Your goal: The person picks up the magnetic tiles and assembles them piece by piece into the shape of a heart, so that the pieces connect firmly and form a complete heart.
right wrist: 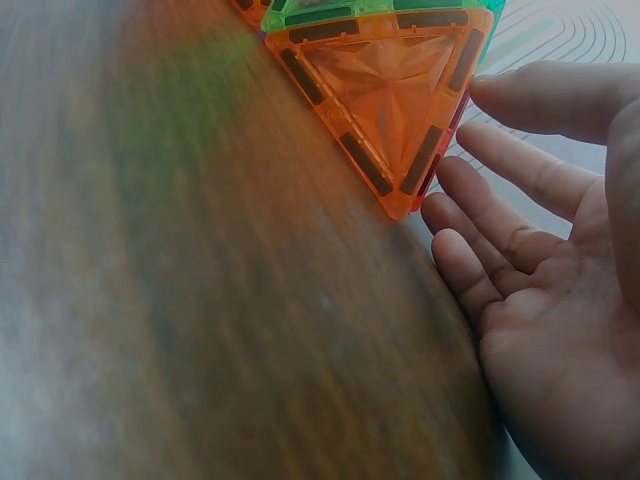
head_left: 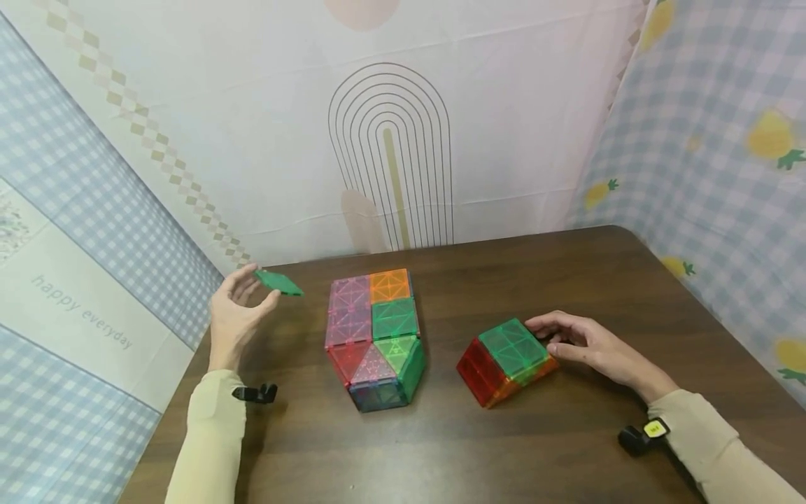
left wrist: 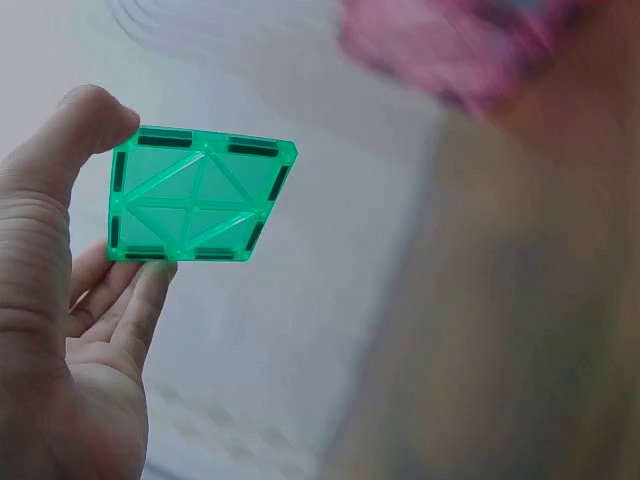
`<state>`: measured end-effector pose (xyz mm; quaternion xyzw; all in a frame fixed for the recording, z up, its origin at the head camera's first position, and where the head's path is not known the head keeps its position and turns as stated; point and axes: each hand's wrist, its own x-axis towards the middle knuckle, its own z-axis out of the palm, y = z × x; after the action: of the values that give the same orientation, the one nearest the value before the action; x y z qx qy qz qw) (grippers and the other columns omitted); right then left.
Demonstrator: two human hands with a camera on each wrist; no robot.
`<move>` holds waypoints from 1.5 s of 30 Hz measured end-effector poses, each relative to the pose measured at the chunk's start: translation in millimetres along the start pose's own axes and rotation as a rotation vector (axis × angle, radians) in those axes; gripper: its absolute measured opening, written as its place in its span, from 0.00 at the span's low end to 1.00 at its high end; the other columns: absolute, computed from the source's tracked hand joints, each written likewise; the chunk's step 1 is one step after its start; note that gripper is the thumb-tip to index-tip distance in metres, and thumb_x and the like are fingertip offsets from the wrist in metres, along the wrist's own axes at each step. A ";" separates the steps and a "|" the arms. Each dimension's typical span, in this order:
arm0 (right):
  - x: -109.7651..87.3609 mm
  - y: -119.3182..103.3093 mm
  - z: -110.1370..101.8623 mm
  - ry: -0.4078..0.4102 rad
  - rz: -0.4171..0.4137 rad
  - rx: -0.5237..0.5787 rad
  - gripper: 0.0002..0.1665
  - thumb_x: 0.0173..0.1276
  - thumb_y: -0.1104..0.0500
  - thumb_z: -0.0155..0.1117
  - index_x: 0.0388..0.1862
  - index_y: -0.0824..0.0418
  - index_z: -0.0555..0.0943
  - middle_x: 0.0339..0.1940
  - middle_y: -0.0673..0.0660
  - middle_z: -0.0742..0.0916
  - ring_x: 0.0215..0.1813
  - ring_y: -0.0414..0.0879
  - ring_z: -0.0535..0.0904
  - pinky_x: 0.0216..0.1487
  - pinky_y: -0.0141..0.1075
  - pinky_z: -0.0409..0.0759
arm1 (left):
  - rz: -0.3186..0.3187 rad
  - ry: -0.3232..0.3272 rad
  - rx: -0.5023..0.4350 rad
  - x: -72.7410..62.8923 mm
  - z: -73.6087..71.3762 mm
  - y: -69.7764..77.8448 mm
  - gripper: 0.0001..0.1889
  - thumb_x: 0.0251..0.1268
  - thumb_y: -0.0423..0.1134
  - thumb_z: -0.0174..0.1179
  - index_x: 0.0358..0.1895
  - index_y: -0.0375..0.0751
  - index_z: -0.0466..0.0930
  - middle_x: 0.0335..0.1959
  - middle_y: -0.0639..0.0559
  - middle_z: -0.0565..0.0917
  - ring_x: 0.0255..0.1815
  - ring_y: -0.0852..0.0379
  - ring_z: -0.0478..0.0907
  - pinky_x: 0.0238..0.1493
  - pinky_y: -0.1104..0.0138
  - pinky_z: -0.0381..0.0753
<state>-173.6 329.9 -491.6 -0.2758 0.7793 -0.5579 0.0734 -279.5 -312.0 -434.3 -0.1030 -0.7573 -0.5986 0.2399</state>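
Observation:
My left hand [head_left: 234,318] pinches a translucent green square magnetic tile [head_left: 280,282] above the table's left side. In the left wrist view, thumb and fingers hold that tile [left wrist: 192,195] along opposite edges near one end; dark magnets line its frame. My right hand [head_left: 592,348] is at the right side of a small magnetic-tile block [head_left: 513,348] with a green top and a red sloping side. Its fingers are loosely bent, fingertips right at the block's edge. An orange triangular tile [right wrist: 395,90] forms one end of this block in the right wrist view.
Left of the small block stands a larger magnetic-tile structure [head_left: 349,315] with purple, orange, green, red and blue tiles. Both rest on a dark wooden table [head_left: 441,455]. A patterned cloth [head_left: 504,140] hangs behind the table, with checked cloth at both sides.

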 end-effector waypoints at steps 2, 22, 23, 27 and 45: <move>-1.2 -0.5 -1.5 0.001 0.002 -0.004 0.28 0.85 0.71 0.58 0.79 0.62 0.76 0.72 0.62 0.84 0.60 0.50 0.85 0.58 0.35 0.85 | 0.083 -0.019 -0.073 2.6 9.8 20.9 0.34 0.58 0.20 0.78 0.72 0.29 0.81 0.68 0.44 0.85 0.63 0.58 0.87 0.72 0.67 0.80; -13.2 1.8 -10.4 -0.083 0.033 -0.001 0.32 0.86 0.70 0.56 0.86 0.58 0.70 0.80 0.62 0.78 0.67 0.51 0.83 0.64 0.37 0.84 | 0.325 -0.362 -0.129 -72.0 220.1 180.2 0.33 0.57 0.44 0.83 0.67 0.38 0.85 0.58 0.45 0.89 0.57 0.52 0.90 0.64 0.56 0.88; -13.0 1.8 -10.5 -0.086 0.036 0.001 0.32 0.86 0.69 0.55 0.86 0.58 0.70 0.80 0.62 0.78 0.67 0.51 0.82 0.64 0.37 0.84 | 0.323 -0.361 -0.098 -77.8 232.3 182.7 0.34 0.56 0.46 0.83 0.66 0.40 0.86 0.58 0.47 0.89 0.56 0.54 0.90 0.63 0.59 0.89; -12.6 1.7 -11.5 -0.088 0.073 0.024 0.33 0.86 0.68 0.58 0.86 0.62 0.68 0.79 0.65 0.78 0.69 0.48 0.82 0.66 0.36 0.84 | 0.331 -0.383 -0.054 -98.6 280.7 186.3 0.34 0.56 0.47 0.83 0.65 0.40 0.86 0.58 0.48 0.88 0.55 0.56 0.90 0.60 0.67 0.88; -10.8 -2.0 -14.6 -0.146 0.065 0.125 0.50 0.80 0.71 0.67 0.92 0.65 0.53 0.86 0.69 0.67 0.77 0.48 0.76 0.72 0.36 0.80 | 0.167 -0.584 0.316 -139.3 343.6 145.7 0.36 0.60 0.54 0.81 0.70 0.43 0.83 0.61 0.51 0.84 0.54 0.55 0.84 0.50 0.79 0.82</move>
<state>-170.0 347.0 -486.5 -0.2853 0.7440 -0.5812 0.1654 -177.2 73.0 -435.1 -0.2932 -0.8663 -0.3976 0.0741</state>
